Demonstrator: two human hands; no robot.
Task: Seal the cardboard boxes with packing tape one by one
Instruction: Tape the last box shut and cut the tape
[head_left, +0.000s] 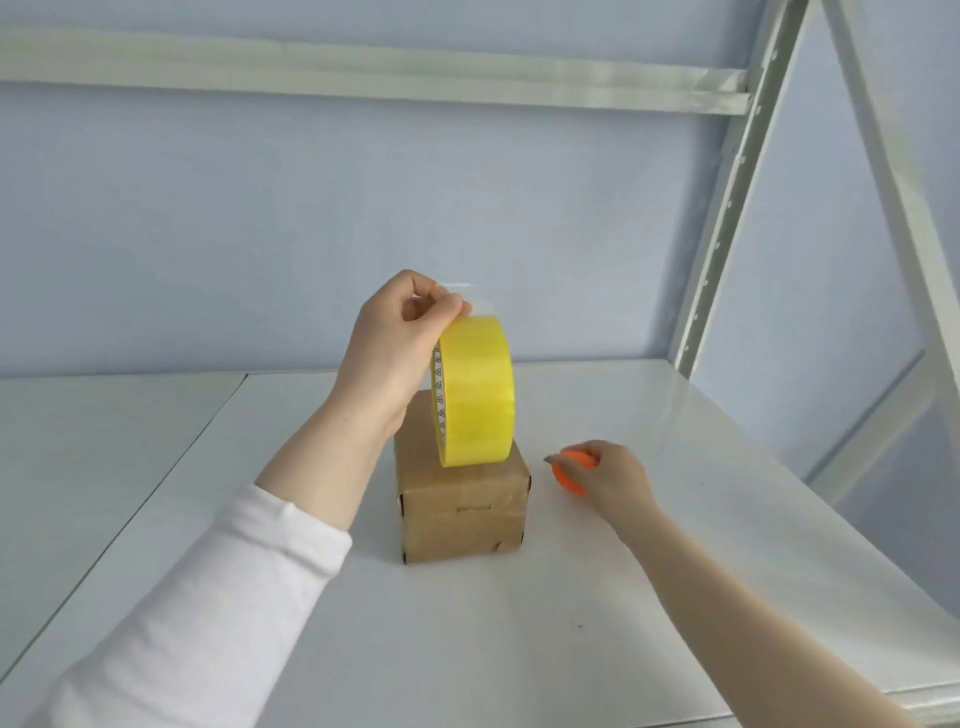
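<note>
a small cardboard box (462, 514) sits mid-shelf, one side face toward the camera. on its top a yellow tape roll (478, 389) stands on edge, its hole axis running left to right and its band running away from the camera. the left hand (395, 353) grips the roll's top. just right of the box, the right hand (613, 478) curls round an orange cutter (569, 467) on the white shelf (467, 623), blade tip pointing at the box.
</note>
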